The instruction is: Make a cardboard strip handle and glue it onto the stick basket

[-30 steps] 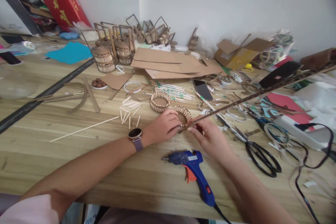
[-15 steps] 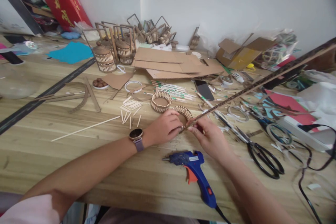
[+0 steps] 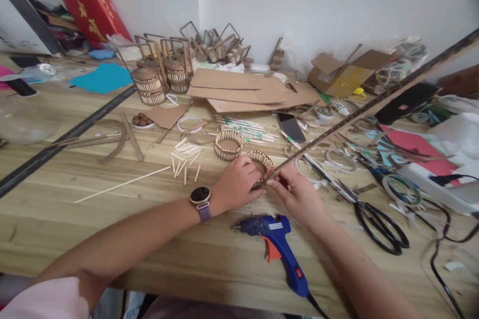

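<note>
A round ring of short sticks on a cardboard base [image 3: 259, 158] lies under my left hand [image 3: 239, 183], whose fingers are closed around its near side. My right hand [image 3: 297, 192] pinches one end of a long brown cardboard strip [image 3: 337, 128], which slants up to the far right. The strip's end meets the ring's near edge between both hands; the exact contact is hidden by my fingertips. Just behind stands a second stick ring [image 3: 229, 144]. A blue hot glue gun [image 3: 275, 239] lies on its side in front of my hands, its nozzle pointing left.
Loose short sticks [image 3: 186, 152] and one long stick [image 3: 123, 184] lie to the left. Black-handled scissors [image 3: 377, 219] rest at the right, beside tape rolls and a cable. Finished small baskets [image 3: 148, 84], cardboard sheets [image 3: 232, 87] and a phone [image 3: 291, 127] are farther back.
The strip's near end has come down against the ring, and its far end is slightly lower. My left hand has shifted a little right, fingers more curled over the ring.
</note>
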`<action>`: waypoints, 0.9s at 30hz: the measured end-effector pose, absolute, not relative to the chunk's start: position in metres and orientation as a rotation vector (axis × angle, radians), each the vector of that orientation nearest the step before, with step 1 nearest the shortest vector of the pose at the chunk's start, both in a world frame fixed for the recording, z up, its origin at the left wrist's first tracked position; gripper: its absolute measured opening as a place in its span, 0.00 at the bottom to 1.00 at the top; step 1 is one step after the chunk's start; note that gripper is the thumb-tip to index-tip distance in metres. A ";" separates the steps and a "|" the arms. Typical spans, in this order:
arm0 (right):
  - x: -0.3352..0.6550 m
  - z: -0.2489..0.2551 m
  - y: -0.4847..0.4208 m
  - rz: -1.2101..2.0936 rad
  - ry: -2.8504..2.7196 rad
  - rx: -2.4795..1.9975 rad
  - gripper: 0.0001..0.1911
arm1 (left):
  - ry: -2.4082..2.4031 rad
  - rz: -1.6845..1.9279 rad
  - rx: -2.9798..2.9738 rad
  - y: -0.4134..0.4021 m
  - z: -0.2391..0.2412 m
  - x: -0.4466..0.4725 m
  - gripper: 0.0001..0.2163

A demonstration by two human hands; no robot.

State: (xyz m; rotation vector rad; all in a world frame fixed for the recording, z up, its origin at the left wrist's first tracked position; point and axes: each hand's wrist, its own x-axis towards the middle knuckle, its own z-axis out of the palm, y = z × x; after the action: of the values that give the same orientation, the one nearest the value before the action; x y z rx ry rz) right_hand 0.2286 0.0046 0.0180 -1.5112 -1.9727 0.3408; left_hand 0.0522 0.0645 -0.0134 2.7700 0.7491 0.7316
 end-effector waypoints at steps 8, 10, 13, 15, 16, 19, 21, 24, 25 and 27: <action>0.228 0.018 0.006 0.378 -1.976 -1.492 0.10 | 0.753 0.725 2.778 0.065 -0.019 0.055 0.12; 0.228 0.018 0.006 0.383 -1.978 -1.485 0.10 | 0.755 0.730 2.777 0.064 -0.019 0.056 0.11; 0.229 0.017 0.006 0.385 -1.984 -1.473 0.09 | 0.747 0.736 2.783 0.064 -0.019 0.056 0.11; 0.230 0.016 0.006 0.381 -1.989 -1.468 0.08 | 0.740 0.740 2.774 0.063 -0.018 0.056 0.10; 0.231 0.016 0.006 0.378 -1.991 -1.467 0.07 | 0.739 0.743 2.766 0.063 -0.018 0.056 0.10; 0.235 0.013 0.006 0.368 -2.007 -1.468 0.06 | 0.743 0.751 2.751 0.063 -0.018 0.056 0.09; 0.237 0.012 0.006 0.370 -2.034 -1.460 0.06 | 0.744 0.748 2.750 0.063 -0.018 0.056 0.09; 0.238 0.011 0.006 0.374 -2.073 -1.444 0.08 | 0.741 0.744 2.750 0.063 -0.018 0.056 0.09; 0.238 0.010 0.006 0.373 -2.081 -1.442 0.08 | 0.739 0.745 2.756 0.063 -0.018 0.056 0.09; 0.238 0.010 0.005 0.371 -2.089 -1.441 0.08 | 0.733 0.744 2.788 0.063 -0.019 0.055 0.10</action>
State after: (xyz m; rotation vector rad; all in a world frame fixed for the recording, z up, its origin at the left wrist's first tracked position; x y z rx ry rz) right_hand 0.2382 0.0054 0.0097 -1.4410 -2.0895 0.3710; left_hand 0.0555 0.0635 -0.0191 2.7876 0.7330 0.7435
